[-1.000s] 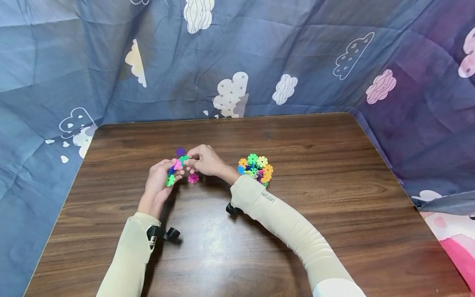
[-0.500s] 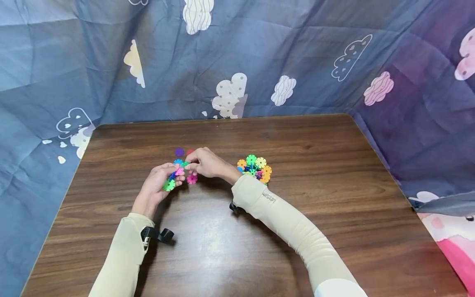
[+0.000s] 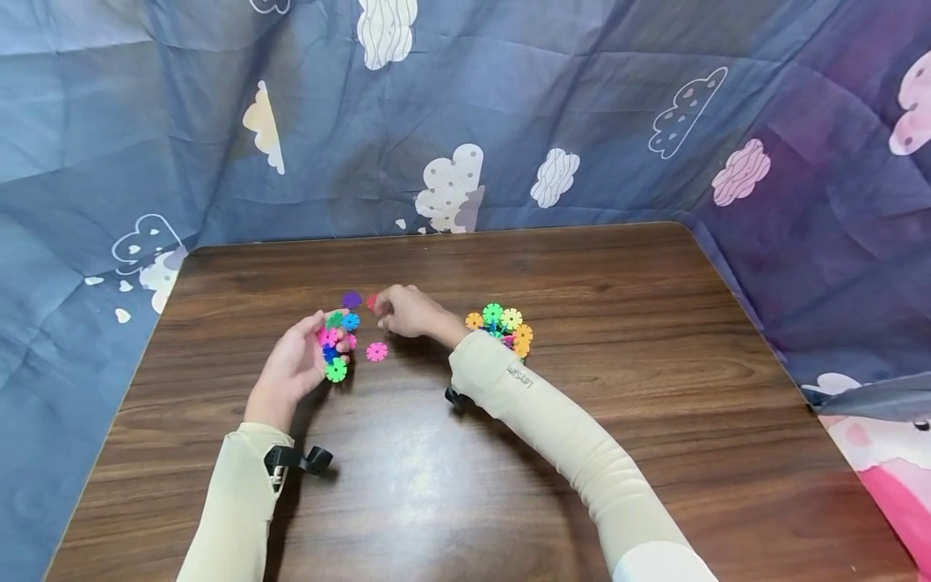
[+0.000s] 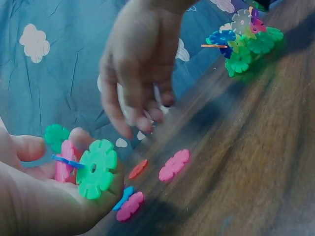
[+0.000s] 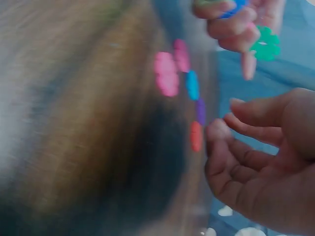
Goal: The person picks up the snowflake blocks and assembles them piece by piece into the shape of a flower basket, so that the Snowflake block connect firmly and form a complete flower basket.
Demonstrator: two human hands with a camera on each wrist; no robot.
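My left hand (image 3: 289,365) holds a small chain of joined plastic snowflake discs. In the left wrist view the chain has a large light-green disc (image 4: 97,169) in front, a blue disc (image 4: 68,161) seen edge-on, a pink disc (image 4: 65,162) and a darker green disc (image 4: 56,136). My right hand (image 3: 409,311) hovers to the right with loosely bent fingers and nothing visible between them. Near its fingertips lies a red disc (image 5: 196,136). Also loose on the table are a purple disc (image 3: 352,300), a blue disc (image 3: 351,322) and two pink discs, one pink disc (image 3: 377,352) farther right.
A ball-like cluster of joined discs (image 3: 512,318) in green, yellow and orange stands on the wooden table (image 3: 655,364), right of my right hand and partly behind its sleeve. A patterned cloth (image 3: 305,121) hangs behind the table.
My right hand has let go of the green disc and drawn slightly away. My left hand has shifted left and turned with the joined discs, uncovering loose discs on the table.
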